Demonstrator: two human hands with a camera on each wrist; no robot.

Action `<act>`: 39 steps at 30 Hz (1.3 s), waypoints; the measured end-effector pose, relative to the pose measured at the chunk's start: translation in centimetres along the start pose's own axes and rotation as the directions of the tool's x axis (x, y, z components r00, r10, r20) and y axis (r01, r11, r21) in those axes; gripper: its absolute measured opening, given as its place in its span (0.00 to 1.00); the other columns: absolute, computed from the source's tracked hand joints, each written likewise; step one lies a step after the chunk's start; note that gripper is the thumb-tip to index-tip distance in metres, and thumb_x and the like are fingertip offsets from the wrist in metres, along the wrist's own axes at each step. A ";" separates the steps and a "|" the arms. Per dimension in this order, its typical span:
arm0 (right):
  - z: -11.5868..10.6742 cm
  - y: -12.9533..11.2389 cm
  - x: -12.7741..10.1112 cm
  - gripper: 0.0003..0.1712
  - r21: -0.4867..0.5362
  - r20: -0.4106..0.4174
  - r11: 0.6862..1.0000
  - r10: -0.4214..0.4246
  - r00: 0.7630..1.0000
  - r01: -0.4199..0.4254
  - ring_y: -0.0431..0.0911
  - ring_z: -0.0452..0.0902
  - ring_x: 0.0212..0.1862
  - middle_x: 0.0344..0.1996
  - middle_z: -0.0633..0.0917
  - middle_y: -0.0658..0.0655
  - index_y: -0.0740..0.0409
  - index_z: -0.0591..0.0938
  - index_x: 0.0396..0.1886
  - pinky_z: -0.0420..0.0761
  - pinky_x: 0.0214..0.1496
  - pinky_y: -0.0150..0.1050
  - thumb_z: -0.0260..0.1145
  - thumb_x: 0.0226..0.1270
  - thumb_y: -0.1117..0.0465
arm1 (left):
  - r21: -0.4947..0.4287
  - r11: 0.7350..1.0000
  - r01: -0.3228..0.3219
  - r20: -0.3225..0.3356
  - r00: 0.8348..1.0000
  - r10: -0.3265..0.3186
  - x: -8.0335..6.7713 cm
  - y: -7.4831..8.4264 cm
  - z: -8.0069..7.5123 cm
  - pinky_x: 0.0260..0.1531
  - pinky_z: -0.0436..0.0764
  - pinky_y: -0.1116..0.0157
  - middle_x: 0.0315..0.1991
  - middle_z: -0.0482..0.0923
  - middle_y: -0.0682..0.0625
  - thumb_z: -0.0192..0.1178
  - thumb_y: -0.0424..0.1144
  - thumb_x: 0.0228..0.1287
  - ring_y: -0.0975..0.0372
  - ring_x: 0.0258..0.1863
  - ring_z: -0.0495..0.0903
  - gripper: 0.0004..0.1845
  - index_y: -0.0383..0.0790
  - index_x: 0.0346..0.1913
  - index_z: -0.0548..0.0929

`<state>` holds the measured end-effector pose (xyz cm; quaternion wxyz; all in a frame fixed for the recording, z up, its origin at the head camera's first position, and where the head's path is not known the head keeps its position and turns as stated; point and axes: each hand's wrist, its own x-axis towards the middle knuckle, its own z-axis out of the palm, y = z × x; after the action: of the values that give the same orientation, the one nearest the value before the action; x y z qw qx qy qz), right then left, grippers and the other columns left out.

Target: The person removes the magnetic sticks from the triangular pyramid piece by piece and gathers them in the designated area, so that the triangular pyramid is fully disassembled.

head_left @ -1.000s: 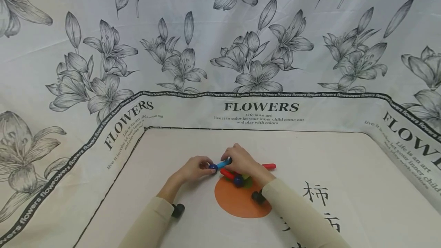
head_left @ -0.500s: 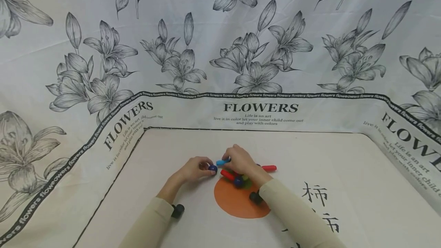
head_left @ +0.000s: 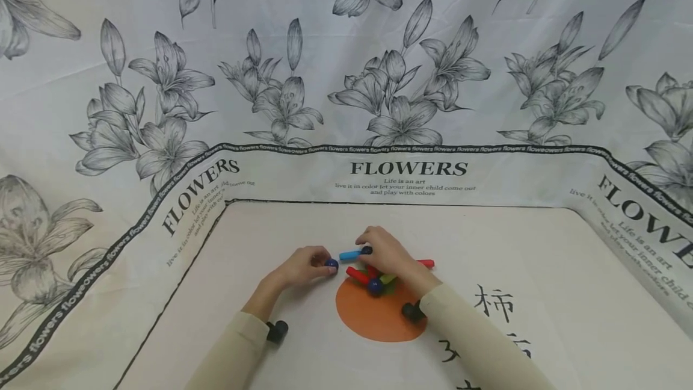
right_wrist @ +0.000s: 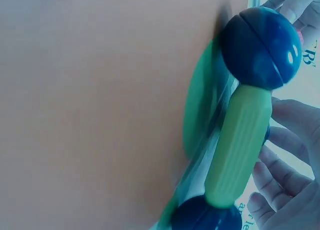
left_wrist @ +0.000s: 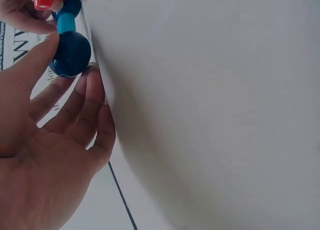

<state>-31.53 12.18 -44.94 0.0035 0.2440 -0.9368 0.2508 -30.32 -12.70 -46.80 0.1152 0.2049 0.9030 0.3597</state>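
Observation:
Thumb and fingers of my left hand pinch a dark blue ball, which shows large in the left wrist view. Just right of it, a light blue stick lies nearly level, a small gap between them in the head view. A second dark blue ball is at the stick's right end, pinched by my right hand. Nearer me sits a joined group: a dark blue ball, a red stick and a yellow-green stick, which partly hides the right hand's fingers in the right wrist view.
Another red stick pokes out beyond the right wrist. The group lies over a printed orange fruit on the pale tabletop. Black brush characters are printed at the right. A flower-patterned cloth hangs behind the table.
The light blue stick has come away from the left hand's ball and turned more level, as the right hand shifted slightly right. The left hand still holds its ball, almost in the same place.

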 end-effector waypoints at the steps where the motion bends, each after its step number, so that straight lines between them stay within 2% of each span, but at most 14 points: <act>1: -0.2 0.2 -0.2 0.19 0.008 -0.002 1.000 -0.002 1.000 0.002 0.51 0.77 0.52 0.47 0.84 0.57 0.64 0.87 0.53 0.78 0.61 0.48 0.75 0.64 0.62 | 0.004 1.000 0.005 -0.003 1.000 -0.005 0.0 0.0 -0.1 0.53 0.79 0.55 0.42 0.80 0.54 0.68 0.47 0.69 0.59 0.46 0.77 0.13 0.46 0.51 0.83; 9: -1.7 0.9 -2.3 0.16 0.092 -0.022 0.996 0.001 1.000 0.001 0.53 0.80 0.49 0.45 0.83 0.58 0.63 0.87 0.51 0.83 0.54 0.49 0.75 0.65 0.62 | -0.008 0.999 0.031 -0.055 0.998 -0.031 0.4 0.2 -0.8 0.48 0.81 0.59 0.44 0.80 0.53 0.66 0.46 0.70 0.58 0.46 0.78 0.13 0.45 0.52 0.82; 11: -1.9 1.0 -2.8 0.16 0.102 -0.021 0.995 -0.010 1.000 0.012 0.51 0.80 0.49 0.45 0.84 0.57 0.63 0.87 0.51 0.83 0.53 0.47 0.75 0.65 0.61 | -0.008 1.000 0.028 -0.074 0.997 -0.028 0.6 0.3 -0.9 0.47 0.81 0.59 0.44 0.80 0.52 0.66 0.47 0.71 0.58 0.46 0.78 0.15 0.44 0.53 0.82; 15: -2.0 1.1 -4.0 0.15 0.127 0.011 0.990 -0.062 0.998 0.060 0.48 0.77 0.42 0.41 0.83 0.56 0.63 0.87 0.49 0.81 0.42 0.39 0.74 0.67 0.60 | -0.028 0.999 0.030 -0.132 0.991 -0.034 1.4 0.7 -1.2 0.47 0.82 0.59 0.44 0.79 0.51 0.66 0.49 0.70 0.58 0.46 0.78 0.18 0.44 0.55 0.81; 18: -1.9 1.0 -4.8 0.14 0.166 0.050 0.982 -0.095 0.994 0.085 0.48 0.75 0.39 0.39 0.82 0.56 0.62 0.88 0.48 0.78 0.36 0.35 0.73 0.67 0.58 | -0.044 0.999 0.028 -0.175 0.984 -0.035 2.5 1.1 -1.2 0.46 0.82 0.60 0.44 0.80 0.50 0.66 0.50 0.70 0.58 0.46 0.79 0.19 0.43 0.56 0.81; 20: -1.8 0.8 -5.4 0.13 0.183 0.066 0.978 -0.110 0.992 0.097 0.49 0.76 0.40 0.38 0.82 0.56 0.60 0.88 0.46 0.77 0.37 0.33 0.74 0.67 0.57 | -0.047 0.999 0.024 -0.187 0.982 -0.032 3.6 1.4 -1.1 0.46 0.82 0.60 0.44 0.80 0.49 0.66 0.49 0.70 0.58 0.46 0.79 0.19 0.43 0.56 0.80; 24: -1.5 0.3 -6.5 0.12 0.191 0.086 0.975 -0.135 0.987 0.117 0.50 0.77 0.42 0.36 0.82 0.54 0.56 0.89 0.45 0.77 0.40 0.34 0.75 0.65 0.57 | -0.038 0.999 0.026 -0.180 0.983 -0.032 6.6 2.2 -0.7 0.46 0.83 0.60 0.44 0.81 0.48 0.67 0.51 0.70 0.57 0.47 0.79 0.20 0.43 0.56 0.80; 28: -1.1 0.1 -7.0 0.11 0.186 0.089 0.977 -0.123 0.988 0.105 0.49 0.76 0.42 0.36 0.81 0.53 0.53 0.90 0.46 0.76 0.39 0.33 0.76 0.64 0.58 | 0.001 0.999 0.051 -0.162 0.986 -0.050 9.1 2.9 -0.3 0.45 0.82 0.59 0.46 0.81 0.47 0.67 0.51 0.69 0.56 0.46 0.79 0.20 0.42 0.56 0.80; 35: -0.5 -0.3 -6.8 0.13 0.172 0.090 0.982 -0.097 0.991 0.080 0.46 0.75 0.44 0.38 0.79 0.50 0.52 0.89 0.48 0.78 0.41 0.32 0.76 0.64 0.59 | 0.047 0.988 0.144 -0.114 0.984 -0.138 11.5 3.2 0.0 0.46 0.80 0.57 0.49 0.80 0.46 0.67 0.52 0.69 0.54 0.46 0.77 0.19 0.44 0.54 0.82; 39: -0.4 -0.5 -6.8 0.12 0.165 0.091 0.983 -0.095 0.991 0.079 0.44 0.74 0.43 0.37 0.79 0.50 0.52 0.90 0.47 0.78 0.41 0.32 0.76 0.64 0.59 | 0.025 0.984 0.176 -0.103 0.980 -0.172 12.4 3.4 0.0 0.48 0.79 0.55 0.51 0.80 0.45 0.67 0.52 0.68 0.53 0.47 0.77 0.19 0.45 0.54 0.82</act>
<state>-25.40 15.08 -45.25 -0.0513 0.2961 -0.9009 0.3131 -40.36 -4.85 -45.18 0.0971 0.1087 0.9280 0.3429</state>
